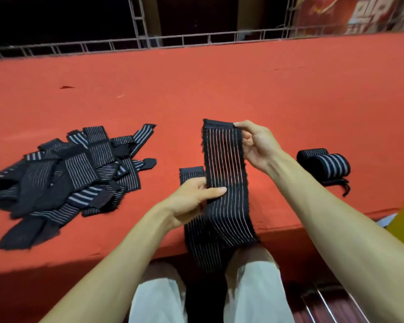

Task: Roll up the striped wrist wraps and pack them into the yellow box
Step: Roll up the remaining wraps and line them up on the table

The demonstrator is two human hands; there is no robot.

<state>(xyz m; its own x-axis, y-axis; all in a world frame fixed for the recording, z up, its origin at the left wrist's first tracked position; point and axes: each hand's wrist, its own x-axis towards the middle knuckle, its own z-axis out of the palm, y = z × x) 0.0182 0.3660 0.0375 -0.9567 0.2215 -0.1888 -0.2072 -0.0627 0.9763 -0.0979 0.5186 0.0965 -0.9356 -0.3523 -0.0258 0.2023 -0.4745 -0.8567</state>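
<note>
**Bare forearms, pale trousers**

The left hand (pixel 194 201) and right hand (pixel 258 145) are bare, and both forearms run uncovered from the fingers back to the picture's lower edge. Well behind the fingers, toward the wearer, off-white trousers (pixel 254 290) of soft, lightly creased cloth cover both thighs.

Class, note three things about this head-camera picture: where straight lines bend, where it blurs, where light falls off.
Head view: the wide lens bows the metal railing and the red table; the wrap pile looks softer than the held wrap; beyond the railing it is nearly black; the table's front lies in shadow.
</note>
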